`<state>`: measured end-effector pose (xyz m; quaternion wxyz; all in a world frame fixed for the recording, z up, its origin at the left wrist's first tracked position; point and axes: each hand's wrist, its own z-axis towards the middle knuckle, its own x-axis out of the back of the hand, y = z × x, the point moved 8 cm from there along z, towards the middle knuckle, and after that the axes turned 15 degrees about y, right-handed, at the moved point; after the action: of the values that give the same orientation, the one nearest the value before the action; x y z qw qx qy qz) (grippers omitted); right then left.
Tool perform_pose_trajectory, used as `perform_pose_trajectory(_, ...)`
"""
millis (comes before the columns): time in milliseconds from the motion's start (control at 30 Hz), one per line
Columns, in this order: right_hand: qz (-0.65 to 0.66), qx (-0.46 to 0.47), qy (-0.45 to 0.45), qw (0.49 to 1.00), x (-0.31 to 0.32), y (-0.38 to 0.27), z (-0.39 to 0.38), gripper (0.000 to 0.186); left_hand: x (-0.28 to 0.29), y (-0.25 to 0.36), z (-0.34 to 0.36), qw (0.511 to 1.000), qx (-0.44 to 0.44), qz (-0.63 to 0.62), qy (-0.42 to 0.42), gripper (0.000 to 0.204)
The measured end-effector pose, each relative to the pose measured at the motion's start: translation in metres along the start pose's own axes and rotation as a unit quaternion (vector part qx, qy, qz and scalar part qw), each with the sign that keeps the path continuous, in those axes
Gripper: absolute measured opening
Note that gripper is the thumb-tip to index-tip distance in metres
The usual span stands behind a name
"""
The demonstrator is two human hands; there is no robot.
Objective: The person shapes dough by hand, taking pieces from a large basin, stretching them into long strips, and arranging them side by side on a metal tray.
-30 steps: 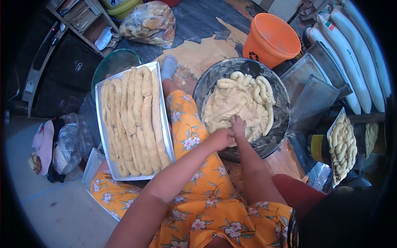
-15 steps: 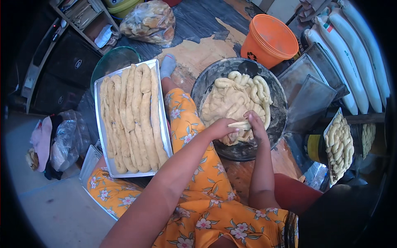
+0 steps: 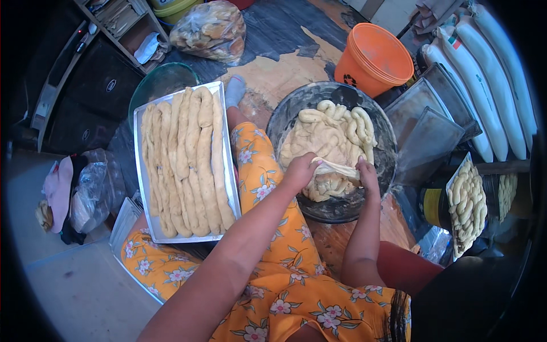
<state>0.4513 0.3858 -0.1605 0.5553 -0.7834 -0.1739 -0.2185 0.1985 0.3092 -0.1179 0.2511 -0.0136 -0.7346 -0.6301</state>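
Between my two hands a strip of pale dough (image 3: pixel 338 168) is stretched sideways over a black basin (image 3: pixel 386 122). The fingers of my left hand (image 3: pixel 302 171) pinch its left end, and my right hand (image 3: pixel 367 172) pinches the right end. Below and behind the strip, the basin holds a broad mass of soft dough (image 3: pixel 316 137), with thick dough ropes (image 3: pixel 359 125) coiled along its far right side. On my left leg rests a metal tray (image 3: pixel 231 188) lined with several long dough ropes (image 3: pixel 188 165) lying side by side.
An orange bucket (image 3: pixel 373 57) stands beyond the basin at the right, near leaning flat pans (image 3: pixel 427 137) and long white sacks (image 3: pixel 484 80). Further right sits a tray of twisted dough (image 3: pixel 467 208). At the far left are a clear bag of bread pieces (image 3: pixel 211 31) and a green tub (image 3: pixel 176 77).
My hands have moved apart, drawing the bunched piece of dough into a longer, thinner strip. The view has shifted slightly; the tray and basin stay in place.
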Motion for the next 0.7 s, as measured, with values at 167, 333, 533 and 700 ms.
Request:
perform_pose_trajectory(167,-0.028,0.054,0.159,0.985,0.023,0.060,0.021,0.062,0.016,-0.002,0.003,0.994,0.069,-0.045,0.068,0.023)
perform_pose_trajectory(333,-0.052,0.003,0.271,0.961,0.056,0.147,0.017,0.057,0.035,-0.033,0.018,0.930,0.162,-0.261,0.203,0.035)
perform_pose_trajectory(533,-0.082,0.217,0.161,0.959,-0.019,0.100,0.011,0.036,0.028,-0.014,0.018,0.962,0.083,-0.123,0.231,0.028)
perform_pose_trajectory(700,-0.105,0.255,-0.123,0.953,-0.188,-0.006,-0.078,0.064,0.034,-0.040,0.010,0.920,0.202,-0.299,0.156,0.028)
